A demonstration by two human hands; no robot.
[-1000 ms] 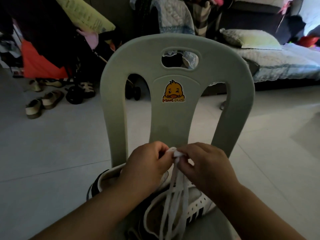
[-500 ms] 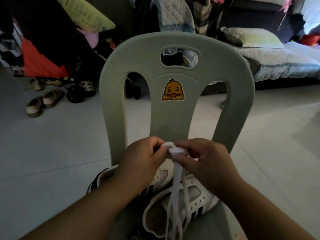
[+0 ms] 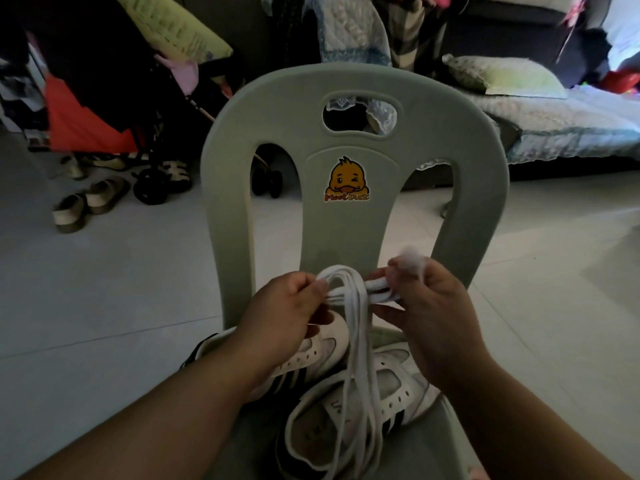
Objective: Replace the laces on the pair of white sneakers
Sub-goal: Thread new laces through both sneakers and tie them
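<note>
A dim room with a pale tiled floor. One bed under a quilted cover stood at the back right, with one greenish pillow on it. Close to the camera stood one pale green plastic chair, its backrest facing the viewer.

Two white sneakers with black side stripes lay on the chair seat, side by side and touching: the left sneaker partly hidden beneath the left forearm, the right sneaker with its opening turned up towards the camera. Two tan sandals sat on the floor at the far left, well apart from the chair.

Two bare hands were raised just above the sneakers, in front of the backrest. The left hand had its fingers curled in, pinching one end of a folded bundle of white laces. The right hand pinched the other end, and its fingers also held one small pale scrap (too blurred to identify). The bundle ran level between the two hands, and its long loops hung down from there into the right sneaker.

One yellow duck sticker marked the middle of the backrest.
</note>
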